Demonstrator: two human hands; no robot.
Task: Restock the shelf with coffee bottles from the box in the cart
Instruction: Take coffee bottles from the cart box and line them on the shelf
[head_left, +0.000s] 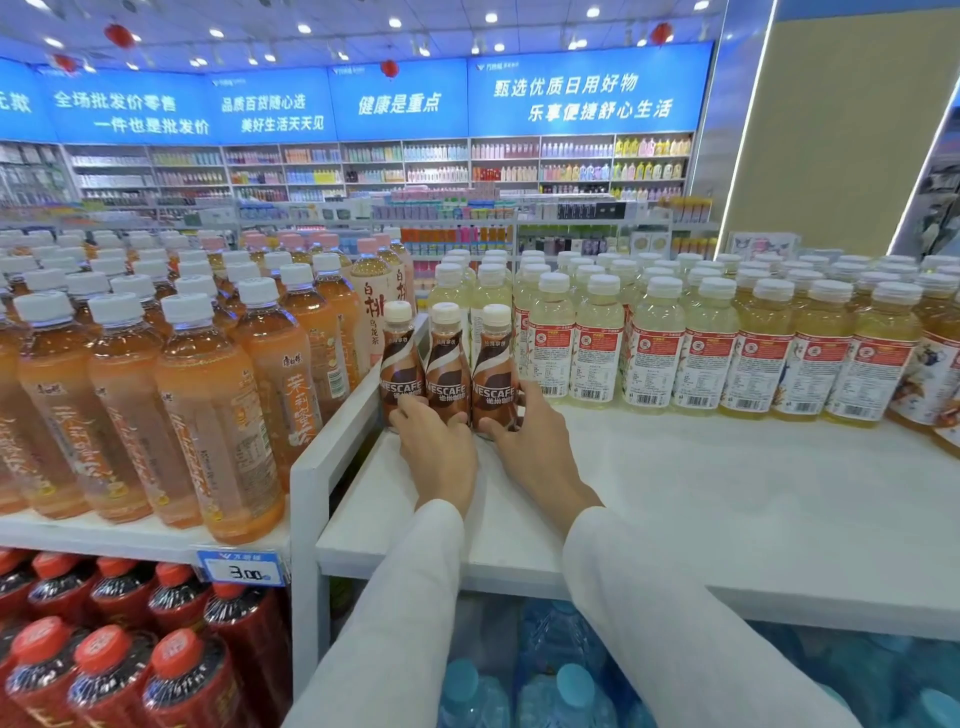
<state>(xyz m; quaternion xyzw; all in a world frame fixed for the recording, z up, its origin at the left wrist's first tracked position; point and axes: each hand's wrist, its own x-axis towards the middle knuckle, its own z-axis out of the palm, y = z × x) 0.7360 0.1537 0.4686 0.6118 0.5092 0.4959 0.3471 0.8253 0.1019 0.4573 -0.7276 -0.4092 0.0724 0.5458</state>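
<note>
Three coffee bottles (448, 374) going down at the far left of the shelf (675, 493).
We judge this the placing step: the row stands upright on the white shelf, just beside its left frame (343, 415), with pale yellow drinks (597, 343) close on the right. Our left hand (439, 449) curls its fingers (402, 415) round the bases of the left two; our right hand (537, 447) wraps the rightmost. Next we should let go, square the row, and fetch more from the cart, which is out of view.
</note>
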